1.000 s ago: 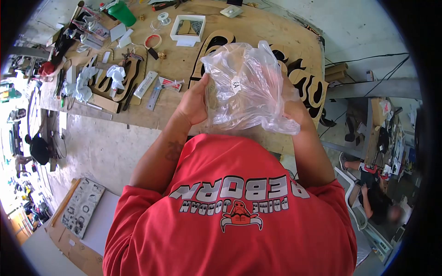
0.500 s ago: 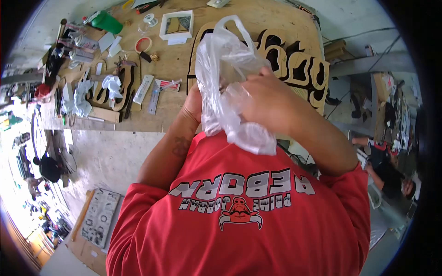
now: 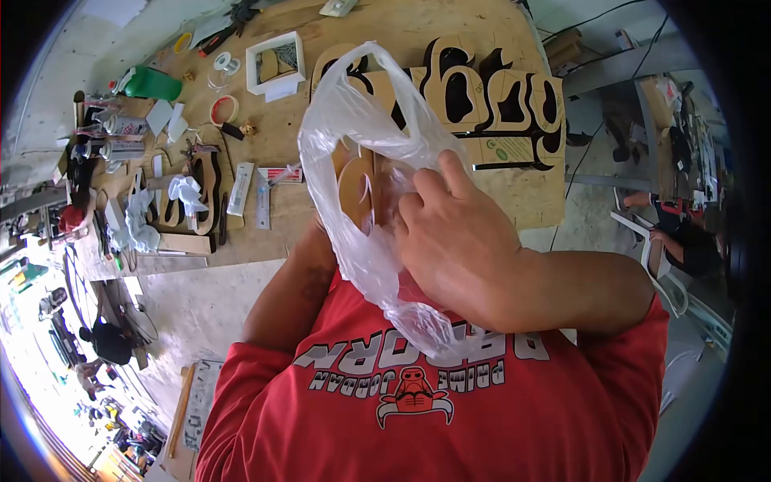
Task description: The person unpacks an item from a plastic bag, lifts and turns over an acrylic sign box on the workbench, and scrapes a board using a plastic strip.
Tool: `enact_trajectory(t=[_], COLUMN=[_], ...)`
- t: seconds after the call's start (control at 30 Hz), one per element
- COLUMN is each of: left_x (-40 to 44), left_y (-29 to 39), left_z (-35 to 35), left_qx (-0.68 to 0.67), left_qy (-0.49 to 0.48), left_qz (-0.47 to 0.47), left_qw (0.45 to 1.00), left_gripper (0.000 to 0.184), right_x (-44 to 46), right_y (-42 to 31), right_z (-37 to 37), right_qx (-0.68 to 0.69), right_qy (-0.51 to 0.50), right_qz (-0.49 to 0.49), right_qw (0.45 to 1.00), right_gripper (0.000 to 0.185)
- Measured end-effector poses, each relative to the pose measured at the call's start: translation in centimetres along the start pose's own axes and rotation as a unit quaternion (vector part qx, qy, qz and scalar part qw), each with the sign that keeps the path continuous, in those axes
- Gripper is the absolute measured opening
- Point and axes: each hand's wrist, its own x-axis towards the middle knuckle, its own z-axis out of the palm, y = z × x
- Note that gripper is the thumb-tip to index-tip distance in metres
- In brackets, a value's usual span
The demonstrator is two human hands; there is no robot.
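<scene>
A thin white plastic bag with loop handles is held up in front of my chest, its mouth gaping. Inside it, flat tan pieces with rounded edges show through the opening. My right hand is at the bag's right side, its fingers bent and closed on the plastic near the mouth. Only a sliver of my left hand shows at the bag's left edge; its fingers are hidden behind the plastic. Beyond the bag, large tan-and-black cut-out letters lie on the wooden table.
On the table's left are a white box of small metal parts, a tape roll, a green bottle, a syringe, a metal square and crumpled white tissue. Another person sits at the far right.
The bag's mouth has opened towards me, bringing the tan pieces into sight. My right hand has drawn back from inside the bag to its right edge. The view has also shifted.
</scene>
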Motion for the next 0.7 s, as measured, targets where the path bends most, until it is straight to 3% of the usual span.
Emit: enact_trajectory(t=[0.07, 0.17, 0.3, 0.6, 0.7], left_x=[-0.4, -0.8, -1.6, -1.9, -2.3], left_y=[-0.1, 0.0, -0.3, -0.4, -0.4], left_z=[0.6, 1.2, 1.9, 2.2, 2.6], left_qx=[0.010, 0.029, 0.044, 0.086, 0.100], left_qy=[0.005, 0.006, 0.009, 0.023, 0.044], left_qz=[-0.003, -0.004, -0.007, 0.010, 0.023], left_qw=[1.000, 1.000, 0.999, 0.996, 0.994], left_gripper=[0.042, 0.042, 0.043, 0.044, 0.045], right_x=[0.0, 1.1, 3.2, 5.3, 5.8], right_y=[0.4, 1.2, 2.2, 3.5, 3.1], right_z=[0.4, 1.5, 2.5, 7.5, 7.4], right_qx=[0.015, 0.053, 0.086, 0.118, 0.123], right_qy=[0.001, 0.141, 0.131, 0.259, 0.199], right_qz=[0.011, 0.056, 0.133, 0.154, 0.191], right_qw=[1.000, 0.987, 0.979, 0.946, 0.953], right_gripper=[0.024, 0.022, 0.016, 0.011, 0.014])
